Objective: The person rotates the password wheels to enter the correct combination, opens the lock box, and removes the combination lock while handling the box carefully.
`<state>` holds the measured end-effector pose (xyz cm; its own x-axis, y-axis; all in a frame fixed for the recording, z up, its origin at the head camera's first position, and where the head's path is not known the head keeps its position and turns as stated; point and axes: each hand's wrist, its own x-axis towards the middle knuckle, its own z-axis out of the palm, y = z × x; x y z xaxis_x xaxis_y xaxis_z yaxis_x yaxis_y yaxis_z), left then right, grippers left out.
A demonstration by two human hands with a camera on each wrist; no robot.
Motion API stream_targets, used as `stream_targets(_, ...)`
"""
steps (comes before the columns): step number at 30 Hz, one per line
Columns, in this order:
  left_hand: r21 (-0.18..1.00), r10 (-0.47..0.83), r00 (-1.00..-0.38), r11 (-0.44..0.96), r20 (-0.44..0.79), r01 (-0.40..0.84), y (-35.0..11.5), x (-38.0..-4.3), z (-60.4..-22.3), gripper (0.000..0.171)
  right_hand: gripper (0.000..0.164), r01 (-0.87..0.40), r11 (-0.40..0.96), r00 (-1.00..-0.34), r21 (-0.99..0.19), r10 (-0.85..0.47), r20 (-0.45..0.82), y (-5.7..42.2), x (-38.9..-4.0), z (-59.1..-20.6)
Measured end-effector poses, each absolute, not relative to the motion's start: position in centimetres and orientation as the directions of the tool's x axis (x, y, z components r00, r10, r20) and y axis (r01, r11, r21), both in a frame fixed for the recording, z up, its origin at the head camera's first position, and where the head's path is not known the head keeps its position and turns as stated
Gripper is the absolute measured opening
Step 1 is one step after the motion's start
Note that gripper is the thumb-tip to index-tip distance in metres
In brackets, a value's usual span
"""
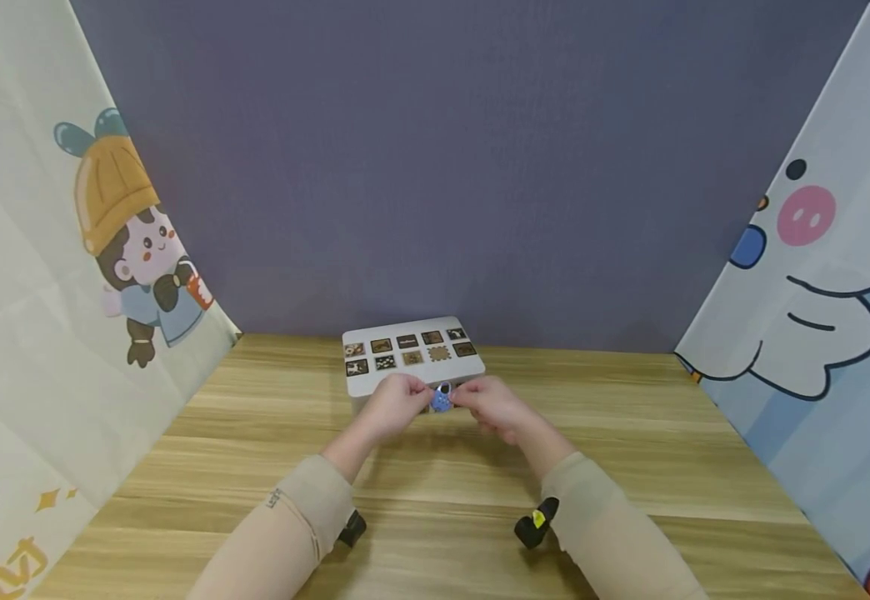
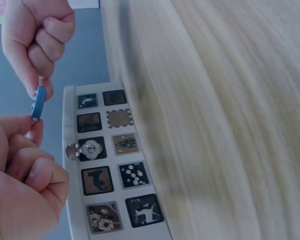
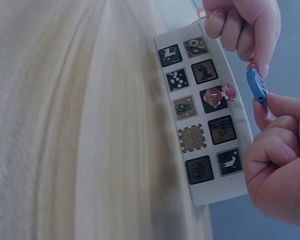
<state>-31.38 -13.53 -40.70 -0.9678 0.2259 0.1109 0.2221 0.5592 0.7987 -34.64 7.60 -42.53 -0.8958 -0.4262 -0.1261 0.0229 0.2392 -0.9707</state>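
Note:
A small blue padlock [image 1: 442, 400] is pinched between both hands, just in front of a white box [image 1: 390, 379]. Its shackle points up in the head view. My left hand [image 1: 397, 404] grips one side of the padlock with thumb and index finger, the other fingers curled in. From the opposite side, the thumb and index finger of my right hand [image 1: 493, 407] hold it too. Small raised bits show along the padlock's side [image 2: 38, 102] in the left wrist view. On the box's front, a metal clasp [image 3: 215, 96] sits among dark and brown printed squares.
The box stands on a wood-grain table [image 1: 592, 433], close to a plain grey-blue back wall [image 1: 435, 167]. Cartoon-printed panels flank it, a left panel [image 1: 15, 250] and a right panel [image 1: 840, 350]. Black wrist mounts [image 1: 536, 523] hang under both sleeves.

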Motion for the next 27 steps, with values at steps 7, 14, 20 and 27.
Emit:
stream_targets(7,0.806,0.215,-0.969,0.548,0.125,0.225,-13.2,-31.1,-39.9,0.018,0.021,-0.015,0.246,-0.902,-0.969,-0.421,-0.093,8.1,-34.3,-41.3)
stream_targets(14,0.818,0.208,-0.969,0.529,0.135,0.228,-12.8,-30.7,-39.0,0.018,0.024,-0.029,0.243,-0.903,-0.97,-0.422,-0.079,8.5,-34.0,-40.3)
stream_targets(20,0.823,0.208,-0.969,0.521,0.135,0.226,-12.6,-30.6,-38.6,0.019,0.023,-0.045,0.266,-0.907,-0.963,-0.415,-0.073,8.8,-33.7,-39.4)
stream_targets(27,0.833,0.225,-0.964,0.499,0.141,0.238,-12.4,-30.4,-38.6,0.017,0.025,-0.073,0.287,-0.908,-0.955,-0.414,-0.055,9.1,-33.4,-39.0)
